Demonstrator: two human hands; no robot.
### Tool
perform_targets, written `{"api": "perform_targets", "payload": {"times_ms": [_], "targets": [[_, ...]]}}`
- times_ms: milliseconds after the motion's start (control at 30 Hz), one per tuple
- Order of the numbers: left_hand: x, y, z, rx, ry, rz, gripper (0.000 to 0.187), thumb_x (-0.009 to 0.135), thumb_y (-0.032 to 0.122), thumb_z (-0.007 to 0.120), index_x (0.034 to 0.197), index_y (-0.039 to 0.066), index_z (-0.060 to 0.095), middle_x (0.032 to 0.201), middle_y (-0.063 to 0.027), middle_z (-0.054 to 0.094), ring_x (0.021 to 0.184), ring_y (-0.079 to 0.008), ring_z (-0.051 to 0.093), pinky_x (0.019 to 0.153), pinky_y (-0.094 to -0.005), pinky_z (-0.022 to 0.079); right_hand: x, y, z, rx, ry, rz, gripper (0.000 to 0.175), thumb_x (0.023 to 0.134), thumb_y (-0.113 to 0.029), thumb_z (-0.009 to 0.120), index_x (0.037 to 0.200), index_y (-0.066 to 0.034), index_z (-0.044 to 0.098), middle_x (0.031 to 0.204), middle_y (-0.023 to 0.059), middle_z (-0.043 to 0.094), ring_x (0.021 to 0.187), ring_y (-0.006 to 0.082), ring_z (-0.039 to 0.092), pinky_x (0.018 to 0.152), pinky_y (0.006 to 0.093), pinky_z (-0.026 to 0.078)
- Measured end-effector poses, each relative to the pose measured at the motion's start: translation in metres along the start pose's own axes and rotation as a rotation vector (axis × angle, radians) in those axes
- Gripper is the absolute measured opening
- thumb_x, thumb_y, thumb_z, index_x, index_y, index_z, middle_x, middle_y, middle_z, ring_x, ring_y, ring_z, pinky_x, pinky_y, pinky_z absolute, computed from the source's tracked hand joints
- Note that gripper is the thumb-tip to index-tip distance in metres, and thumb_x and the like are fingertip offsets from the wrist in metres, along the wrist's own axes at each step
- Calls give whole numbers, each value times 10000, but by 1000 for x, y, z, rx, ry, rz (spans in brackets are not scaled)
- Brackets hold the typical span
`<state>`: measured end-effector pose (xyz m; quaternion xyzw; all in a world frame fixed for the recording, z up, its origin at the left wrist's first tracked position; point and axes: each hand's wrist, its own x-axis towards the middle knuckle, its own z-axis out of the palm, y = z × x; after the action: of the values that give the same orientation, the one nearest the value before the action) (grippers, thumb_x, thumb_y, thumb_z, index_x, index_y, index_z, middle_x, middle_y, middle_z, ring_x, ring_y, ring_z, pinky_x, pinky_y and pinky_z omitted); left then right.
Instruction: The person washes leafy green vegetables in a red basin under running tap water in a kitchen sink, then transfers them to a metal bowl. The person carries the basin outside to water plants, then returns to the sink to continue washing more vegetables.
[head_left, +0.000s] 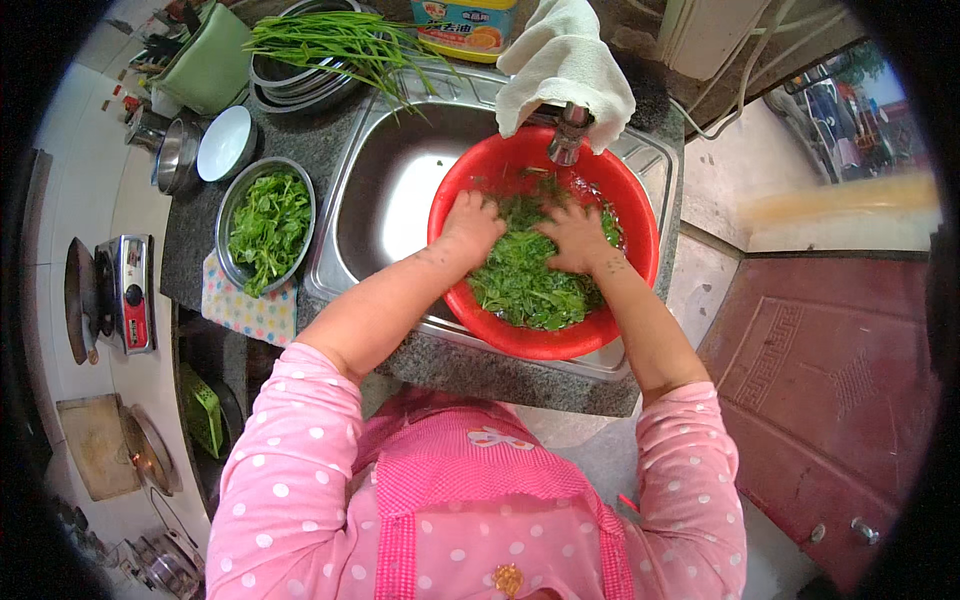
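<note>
A red plastic basin (641, 225) holds water and a mass of leafy greens (529, 274). It rests on the right part of a stainless steel sink (367, 217), under the faucet (568, 139). My left hand (472, 225) is at the basin's left side, its fingers curved down over the inner wall beside the greens. My right hand (574, 238) lies on the greens with its fingers spread, the fingertips partly hidden among leaves and water. Neither hand shows a bunch lifted in it. A white cloth (566, 67) drapes over the faucet.
Left of the sink, a metal bowl of greens (270, 229) stands partly on a dotted cloth (244, 304). Behind it are a white bowl (225, 142) and stacked bowls (300, 94) topped with long green stalks (337, 45). A dark red door (825, 375) stands at right.
</note>
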<state>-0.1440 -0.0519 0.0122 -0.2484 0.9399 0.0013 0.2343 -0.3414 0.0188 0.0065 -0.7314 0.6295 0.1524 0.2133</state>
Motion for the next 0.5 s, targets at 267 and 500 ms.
{"api": "perform_targets", "payload": {"times_ms": [267,500], "targets": [[-33,39,-7,-112,-188,4,575,694,460,743,1200,227,602,1269,-100,482,1206,-348,426,987,-566,343,-43,-20,6,16,2,-15,786,668,-333,756,1369,-219,420,1493,98,256,1355,401,234,1018,624,291],[-52,56,1,-428,-157,75,419,756,353,705,1129,176,634,1145,-119,566,1090,-315,543,908,-470,449,-57,-33,24,78,-22,-131,787,663,-328,766,1367,-272,419,1504,63,235,1313,354,307,1011,618,307]]}}
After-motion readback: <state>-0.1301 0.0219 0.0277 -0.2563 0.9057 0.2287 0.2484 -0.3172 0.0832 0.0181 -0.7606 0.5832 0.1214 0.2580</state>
